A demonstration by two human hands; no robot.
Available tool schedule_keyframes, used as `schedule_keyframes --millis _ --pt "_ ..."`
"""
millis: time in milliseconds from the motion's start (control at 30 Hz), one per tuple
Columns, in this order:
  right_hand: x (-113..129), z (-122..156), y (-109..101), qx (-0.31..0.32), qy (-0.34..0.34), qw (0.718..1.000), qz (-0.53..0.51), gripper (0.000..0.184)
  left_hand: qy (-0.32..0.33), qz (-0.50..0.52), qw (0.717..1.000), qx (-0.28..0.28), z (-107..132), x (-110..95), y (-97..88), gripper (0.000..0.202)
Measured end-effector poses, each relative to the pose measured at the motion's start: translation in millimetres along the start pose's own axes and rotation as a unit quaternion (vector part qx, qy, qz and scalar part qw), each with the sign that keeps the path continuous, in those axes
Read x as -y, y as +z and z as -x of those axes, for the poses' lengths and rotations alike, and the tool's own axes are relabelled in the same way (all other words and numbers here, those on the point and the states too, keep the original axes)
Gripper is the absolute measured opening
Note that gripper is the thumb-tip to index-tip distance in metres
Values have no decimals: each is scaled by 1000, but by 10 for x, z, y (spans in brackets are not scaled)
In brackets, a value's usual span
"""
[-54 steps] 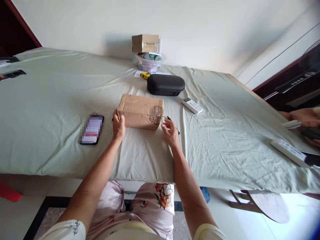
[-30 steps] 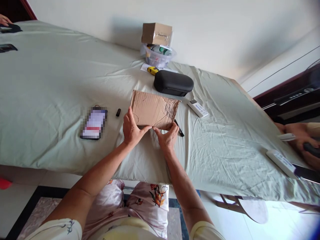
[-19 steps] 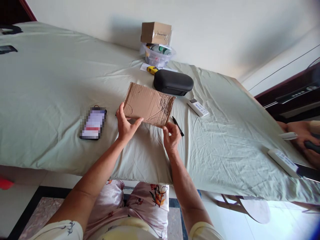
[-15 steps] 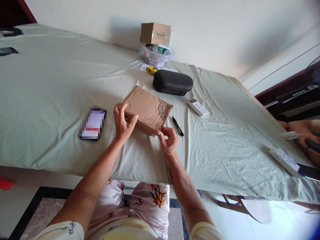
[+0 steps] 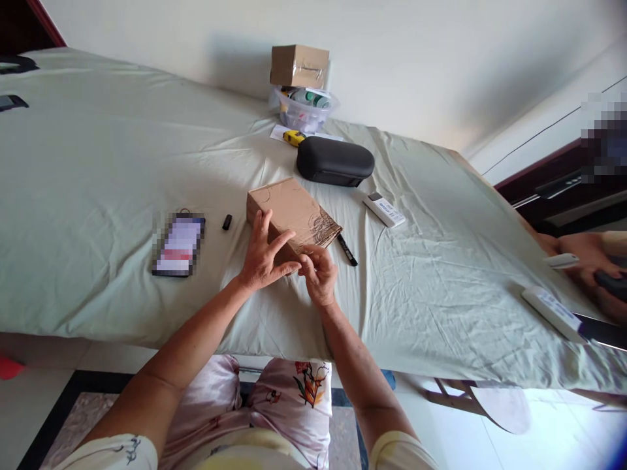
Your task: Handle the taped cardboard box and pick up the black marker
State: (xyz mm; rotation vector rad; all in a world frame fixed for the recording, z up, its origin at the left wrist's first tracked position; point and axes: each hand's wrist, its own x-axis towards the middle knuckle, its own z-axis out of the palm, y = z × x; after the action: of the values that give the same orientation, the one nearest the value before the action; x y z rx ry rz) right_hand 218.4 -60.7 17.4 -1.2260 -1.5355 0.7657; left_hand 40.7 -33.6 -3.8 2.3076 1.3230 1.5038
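Head view: cardboard box (image 5: 294,205), near corner hidden.
Left hand (image 5: 262,261): splayed open on box.
Right hand (image 5: 319,279): grip narrow, hold unclear.

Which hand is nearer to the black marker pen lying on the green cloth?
Right. The right hand sits at the near corner of the brown cardboard box, just left of the black marker pen, apart from it. The left hand presses the box farther left.
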Motion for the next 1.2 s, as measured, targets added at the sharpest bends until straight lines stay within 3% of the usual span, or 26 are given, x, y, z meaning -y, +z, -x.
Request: schedule_keyframes --millis 100,233,367,533,633,900,1067,1200 --pt "0 -30 -27 7 4 1000 9 57 -20 -15 1000 8 -13 -17 -4 79" --pt "-48 -112 -92 -15 3 1000 7 57 -19 -7 1000 -10 -12 -52 -9 59" --pt "-121 -235 -211 -87 15 996 17 48 24 22 999 -16 0 -20 -41 39" --pt "-224 -348 -346 -200 5 980 11 40 58 36 997 -31 -31 73 -101 28" --pt "-271 -375 -383 -230 -1 973 17 35 66 59 995 -43 -54 123 -146 26" --pt "-491 -428 -321 -118 21 993 -12 43 -99 107 989 -31 -72 269 -189 37" --pt "-608 -425 -358 -28 36 989 139 24 -185 192 964 -8 -61 436 -112 66" --pt "-605 -413 -336 -16 9 960 281 13 -226 50 971 61 -38 469 -101 52"
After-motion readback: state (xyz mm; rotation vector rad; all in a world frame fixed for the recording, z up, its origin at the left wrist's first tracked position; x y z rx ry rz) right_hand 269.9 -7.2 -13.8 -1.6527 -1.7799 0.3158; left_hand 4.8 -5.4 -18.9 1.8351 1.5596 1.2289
